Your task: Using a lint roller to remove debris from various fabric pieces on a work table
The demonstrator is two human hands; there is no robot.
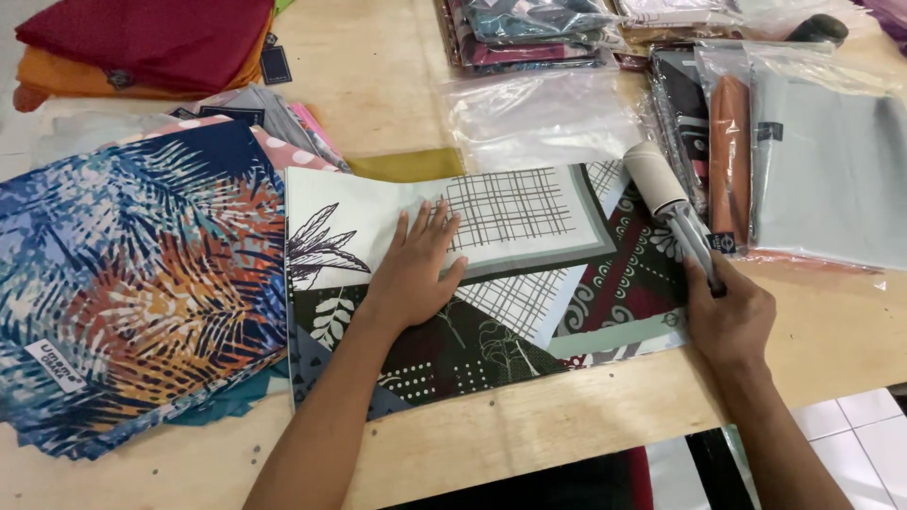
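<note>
A folded patterned scarf point(529, 283) in pale green, dark green and maroon, printed with leaves and grids, lies flat on the wooden table point(831, 331). My left hand point(416, 269) rests palm down on its middle, fingers spread. My right hand point(727, 316) grips the grey handle of a lint roller point(666, 194), whose white roll sits on the scarf's far right corner.
A stack of blue and orange leaf-print fabrics point(142, 283) lies to the left. Red and orange folded cloths point(142, 47) sit at the far left. Plastic-bagged fabrics point(822, 161) lie to the right, with more bagged fabric point(529, 33) at the back and an empty clear bag point(539, 118) behind the scarf.
</note>
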